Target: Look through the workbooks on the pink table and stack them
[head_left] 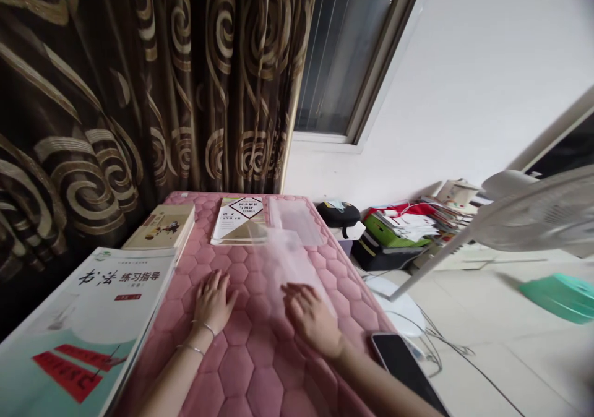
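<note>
right hand (pixel 310 318), resting on seemingly clear plastic (pixel 290 268)

Pink quilted mat (pixel 236 374), books (pixel 83 318), plastic sheet (pixel 288 268)

Left forearm (pixel 174 377): two thin silver wire bangles (pixel 190 348), spaced along the wrist; any clasp too small to tell. Right forearm (pixel 385 386): unadorned.

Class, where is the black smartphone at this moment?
The black smartphone lies low on the right of the head view, along the edge of the pink quilted pad, beside the right forearm.
</note>
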Demonstrator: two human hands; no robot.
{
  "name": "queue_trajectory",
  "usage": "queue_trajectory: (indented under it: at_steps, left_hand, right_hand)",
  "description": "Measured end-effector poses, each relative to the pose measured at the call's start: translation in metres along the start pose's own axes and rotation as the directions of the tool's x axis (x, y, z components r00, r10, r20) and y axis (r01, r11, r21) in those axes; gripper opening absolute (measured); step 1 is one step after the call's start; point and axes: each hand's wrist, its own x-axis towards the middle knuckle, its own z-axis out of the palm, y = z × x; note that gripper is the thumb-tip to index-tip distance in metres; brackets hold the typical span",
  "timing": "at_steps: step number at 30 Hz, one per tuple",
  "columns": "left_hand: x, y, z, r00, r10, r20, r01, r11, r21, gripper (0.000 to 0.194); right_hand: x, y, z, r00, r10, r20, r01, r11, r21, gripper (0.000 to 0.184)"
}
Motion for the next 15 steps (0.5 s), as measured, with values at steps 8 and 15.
queue_trajectory:
  at_steps: [8,15]
  left_hand:
    - [0.001,-0.009,0.008,0.999,0.006,-0.046,-0.009,0.999,-0.054,0.04]
    - [0.0,-0.011,0.009,0.995,0.032,-0.096,-0.036,0.998,-0.045,0.038]
  right_hand:
    - [-0.031,-0.101,0.018,0.995,-0.016,0.094,-0.008,0.968,0.252,0.021]
    - [-0.021,-0.055,-0.013,0.926,0.228,0.301,-0.352,0.81,0.469,0.026]
